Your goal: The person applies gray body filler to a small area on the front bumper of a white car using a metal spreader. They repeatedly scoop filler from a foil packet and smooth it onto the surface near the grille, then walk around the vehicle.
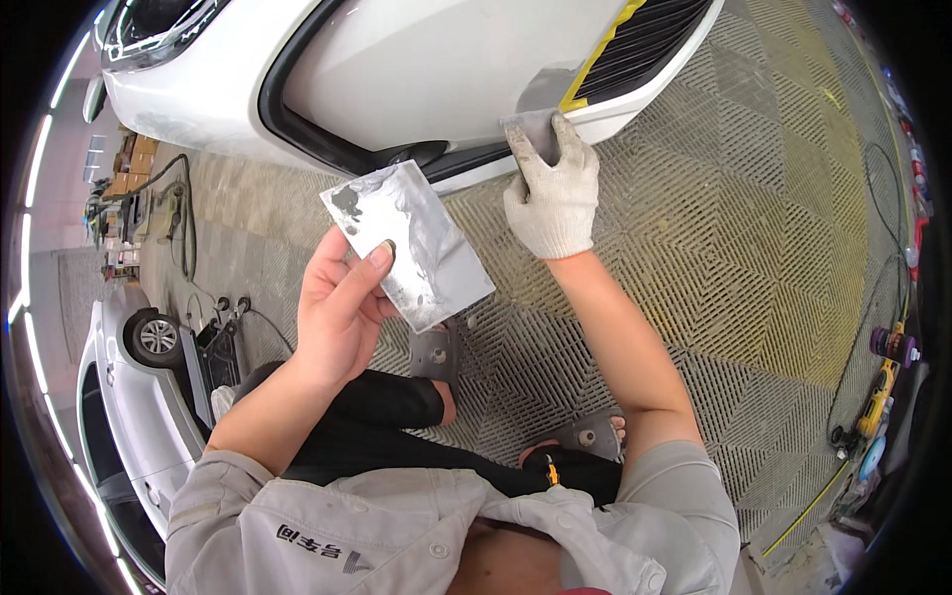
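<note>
My bare left hand [337, 307] grips a rectangular mixing board [451, 273] by its lower left edge, thumb on top. Smears of grey putty [416, 223] and a dark blotch cover the board. In a white knit glove, my right hand [557, 198] pinches a thin grey spreader [534, 131] between its fingers. The spreader is at the lower edge of a white car bumper [426, 59], just below a smooth grey patch [545, 89]. Yellow masking tape [598, 59] borders the black grille beside that patch. The fingers partly hide the spreader.
A patterned grate floor [714, 248] lies under the bumper. On the left stand a silver car [149, 397] and a dark hose [186, 213]. A yellow power tool [878, 397] and cords lie at the right. My sandalled feet are below the board.
</note>
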The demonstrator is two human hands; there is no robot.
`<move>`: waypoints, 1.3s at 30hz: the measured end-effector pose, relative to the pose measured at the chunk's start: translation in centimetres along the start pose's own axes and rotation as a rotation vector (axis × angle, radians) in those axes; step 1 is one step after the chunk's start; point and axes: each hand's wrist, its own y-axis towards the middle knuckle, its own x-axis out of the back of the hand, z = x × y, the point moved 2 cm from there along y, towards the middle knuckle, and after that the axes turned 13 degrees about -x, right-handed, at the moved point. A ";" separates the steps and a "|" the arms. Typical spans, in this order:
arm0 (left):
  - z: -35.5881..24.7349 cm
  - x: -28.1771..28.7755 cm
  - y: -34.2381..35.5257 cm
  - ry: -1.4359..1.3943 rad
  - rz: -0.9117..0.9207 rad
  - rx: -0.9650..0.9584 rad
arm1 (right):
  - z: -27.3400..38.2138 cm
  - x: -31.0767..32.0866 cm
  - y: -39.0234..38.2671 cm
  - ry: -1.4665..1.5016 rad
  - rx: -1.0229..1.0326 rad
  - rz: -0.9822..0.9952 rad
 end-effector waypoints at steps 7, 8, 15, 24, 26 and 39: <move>0.0 -0.1 -0.2 0.026 -0.013 0.003 | -0.7 3.6 2.6 0.162 0.032 -0.181; 0.0 -0.1 -0.1 0.030 -0.015 0.007 | -0.8 4.0 3.4 0.181 0.036 -0.194; 0.1 0.0 0.1 0.027 -0.010 0.015 | -0.5 4.1 3.8 0.163 0.020 -0.130; 0.1 0.1 0.2 0.024 -0.039 0.019 | -1.0 -0.9 2.3 0.167 0.077 -0.249; 0.0 0.2 0.2 0.028 -0.042 0.005 | -1.5 -2.0 1.6 0.159 0.083 -0.232; 0.4 -0.7 0.0 0.029 -0.019 0.026 | -3.8 -2.0 -1.1 0.104 0.147 -0.196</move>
